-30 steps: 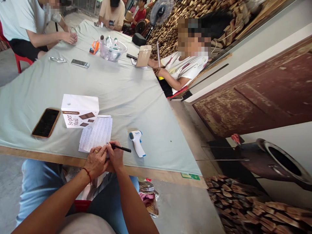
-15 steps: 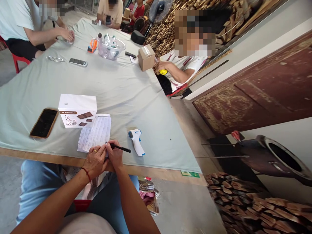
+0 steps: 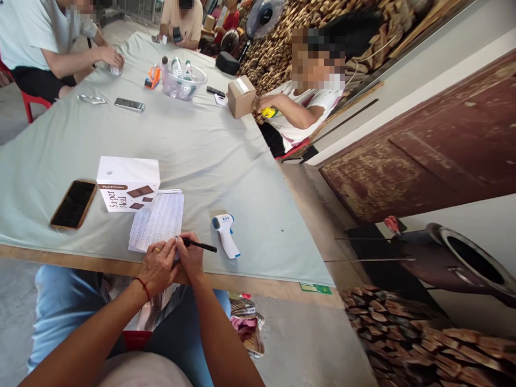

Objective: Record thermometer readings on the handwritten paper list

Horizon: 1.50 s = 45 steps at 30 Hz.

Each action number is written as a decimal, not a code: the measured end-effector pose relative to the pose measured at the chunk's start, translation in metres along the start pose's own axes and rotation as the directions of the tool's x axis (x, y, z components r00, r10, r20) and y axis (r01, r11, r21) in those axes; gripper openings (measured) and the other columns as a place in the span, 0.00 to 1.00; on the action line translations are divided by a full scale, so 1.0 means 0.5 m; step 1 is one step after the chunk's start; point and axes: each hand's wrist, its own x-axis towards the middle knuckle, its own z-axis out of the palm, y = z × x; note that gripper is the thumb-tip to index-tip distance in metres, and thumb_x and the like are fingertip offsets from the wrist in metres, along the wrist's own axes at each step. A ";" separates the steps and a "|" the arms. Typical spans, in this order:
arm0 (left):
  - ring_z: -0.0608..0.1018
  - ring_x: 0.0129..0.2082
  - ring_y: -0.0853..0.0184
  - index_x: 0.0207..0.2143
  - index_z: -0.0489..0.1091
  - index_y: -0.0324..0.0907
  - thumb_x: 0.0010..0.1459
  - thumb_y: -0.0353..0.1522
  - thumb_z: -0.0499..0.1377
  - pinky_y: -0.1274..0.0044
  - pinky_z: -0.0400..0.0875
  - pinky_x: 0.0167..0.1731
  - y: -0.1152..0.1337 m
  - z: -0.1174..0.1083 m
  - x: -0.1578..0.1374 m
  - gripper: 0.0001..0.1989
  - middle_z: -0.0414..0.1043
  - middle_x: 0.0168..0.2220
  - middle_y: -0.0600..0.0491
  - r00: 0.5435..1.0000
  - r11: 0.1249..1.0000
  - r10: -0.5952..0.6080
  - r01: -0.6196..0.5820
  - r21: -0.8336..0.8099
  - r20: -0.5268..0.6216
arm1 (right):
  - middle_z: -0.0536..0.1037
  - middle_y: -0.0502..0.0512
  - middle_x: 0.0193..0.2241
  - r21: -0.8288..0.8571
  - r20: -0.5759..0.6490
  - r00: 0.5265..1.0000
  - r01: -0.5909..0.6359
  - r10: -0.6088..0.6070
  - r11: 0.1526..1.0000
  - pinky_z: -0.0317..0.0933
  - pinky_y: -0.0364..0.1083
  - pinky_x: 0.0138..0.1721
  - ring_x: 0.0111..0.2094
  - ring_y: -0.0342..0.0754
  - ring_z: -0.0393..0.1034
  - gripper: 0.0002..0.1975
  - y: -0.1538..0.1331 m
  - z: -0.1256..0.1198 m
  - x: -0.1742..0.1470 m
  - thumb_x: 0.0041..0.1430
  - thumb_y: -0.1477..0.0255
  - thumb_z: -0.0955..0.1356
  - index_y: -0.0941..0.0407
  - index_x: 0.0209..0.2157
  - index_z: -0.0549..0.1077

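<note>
My right hand [image 3: 191, 255] is closed around a black pen [image 3: 199, 244], its rear end pointing right and its tip against the paper near the lower edge. Beside it, my left hand [image 3: 159, 265] lies with fingers stretched out over the bottom of the handwritten sheets [image 3: 157, 220], touching the right hand. A ring and a red bracelet show on the left. A white box [image 3: 128, 183] with chocolate-bar pictures stands on the upper part of the sheets. Right of the pen lies a white and blue infrared thermometer [image 3: 226, 235]. What the pen tip is writing is hidden by my fingers.
A phone [image 3: 73, 204] lies left of the box. Farther back are another phone [image 3: 129, 104], a clear basket [image 3: 184, 86] of bottles, an orange tape dispenser [image 3: 152, 77] and a cardboard box [image 3: 242, 97]. Several people sit around the cloth-covered table [image 3: 226, 161]; one holds something yellow [image 3: 269, 112].
My hands, the pen and the sheets stay almost exactly where they were. At the right, the other person's head and hands have shifted slightly, turning the yellow object.
</note>
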 end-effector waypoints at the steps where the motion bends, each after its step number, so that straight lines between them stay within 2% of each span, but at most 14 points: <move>1: 0.71 0.55 0.55 0.61 0.66 0.39 0.61 0.35 0.57 0.64 0.64 0.54 0.000 0.000 0.000 0.25 0.68 0.61 0.46 1.000 1.000 -0.001 0.001 0.001 -0.001 | 0.72 0.47 0.20 0.001 -0.005 1.000 -0.001 0.001 1.000 0.65 0.46 0.31 0.25 0.47 0.66 0.10 0.000 0.000 0.000 0.52 0.61 0.64 0.53 0.25 0.69; 7: 0.71 0.55 0.55 0.60 0.66 0.38 0.61 0.34 0.57 0.64 0.64 0.53 0.001 -0.001 0.001 0.25 0.69 0.60 0.45 1.000 1.000 0.001 -0.001 -0.003 -0.015 | 0.72 0.48 0.20 0.002 0.001 1.000 0.003 -0.003 1.000 0.65 0.47 0.31 0.25 0.47 0.67 0.10 -0.001 -0.002 0.001 0.51 0.61 0.64 0.53 0.25 0.69; 13: 0.71 0.55 0.55 0.59 0.68 0.39 0.61 0.34 0.56 0.64 0.64 0.53 0.001 -0.001 0.002 0.23 0.69 0.61 0.45 1.000 1.000 -0.004 0.004 0.002 -0.001 | 0.73 0.49 0.21 0.004 -0.042 0.999 -0.022 0.022 1.000 0.66 0.47 0.32 0.25 0.48 0.67 0.10 -0.007 -0.004 0.000 0.51 0.61 0.64 0.53 0.25 0.69; 21: 0.72 0.54 0.56 0.59 0.68 0.38 0.60 0.35 0.58 0.65 0.64 0.53 0.000 0.000 0.000 0.25 0.69 0.60 0.45 1.000 1.000 0.005 -0.004 0.005 -0.024 | 0.73 0.49 0.22 -0.022 -0.001 1.000 -0.017 0.017 1.000 0.65 0.47 0.33 0.26 0.47 0.67 0.11 -0.003 -0.005 -0.001 0.52 0.60 0.64 0.54 0.27 0.69; 26: 0.71 0.55 0.57 0.60 0.67 0.40 0.60 0.35 0.58 0.65 0.64 0.53 0.001 0.001 0.001 0.26 0.69 0.60 0.46 1.000 1.000 0.004 -0.004 -0.001 -0.026 | 0.73 0.48 0.22 -0.024 -0.003 1.000 -0.007 0.007 1.000 0.65 0.47 0.33 0.26 0.47 0.67 0.11 0.002 -0.005 -0.001 0.52 0.61 0.64 0.54 0.27 0.69; 37: 0.72 0.54 0.56 0.58 0.69 0.37 0.61 0.35 0.57 0.65 0.64 0.53 0.001 -0.003 0.002 0.24 0.70 0.60 0.46 1.000 1.000 0.007 -0.007 0.004 -0.029 | 0.72 0.48 0.22 -0.016 0.010 1.000 -0.011 0.011 1.000 0.64 0.47 0.33 0.26 0.46 0.66 0.10 0.004 -0.005 -0.001 0.52 0.61 0.64 0.54 0.26 0.68; 45: 0.72 0.54 0.56 0.58 0.69 0.38 0.60 0.35 0.58 0.64 0.64 0.54 0.001 0.002 0.001 0.24 0.70 0.60 0.46 1.000 1.000 0.003 -0.003 -0.003 -0.030 | 0.71 0.48 0.21 -0.009 -0.084 0.996 -0.016 0.015 1.000 0.64 0.46 0.32 0.26 0.46 0.65 0.10 0.000 -0.003 -0.002 0.52 0.61 0.64 0.53 0.26 0.68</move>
